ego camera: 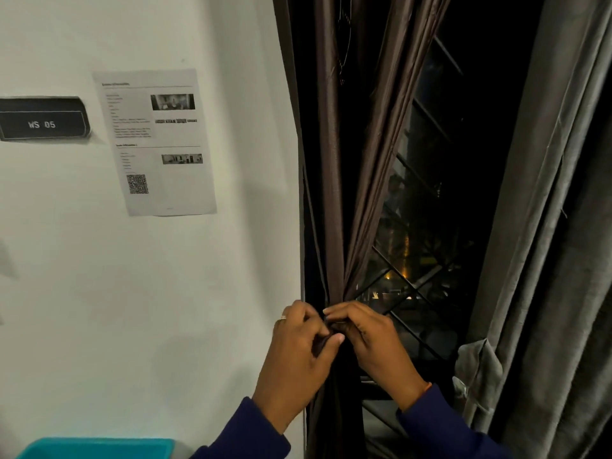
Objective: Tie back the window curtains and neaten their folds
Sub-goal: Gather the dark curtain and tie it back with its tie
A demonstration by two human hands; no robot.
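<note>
Two hands are raised from the lower frame, forearms in dark blue sleeves [251, 432] angled upward, meeting at the gathered waist of the brown curtain [331, 193], which hangs beside the white wall [198, 293] at the window's left edge. The left hand [298, 352], a ring on one finger, is curled closed, pinching the bunched fabric. The right hand [371, 339] is likewise closed around the gather, fingertips touching the left's. A grey curtain [546, 226] hangs at right.

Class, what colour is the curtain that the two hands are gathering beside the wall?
Dark brown curtain, with a slight sheen; head view.
</note>
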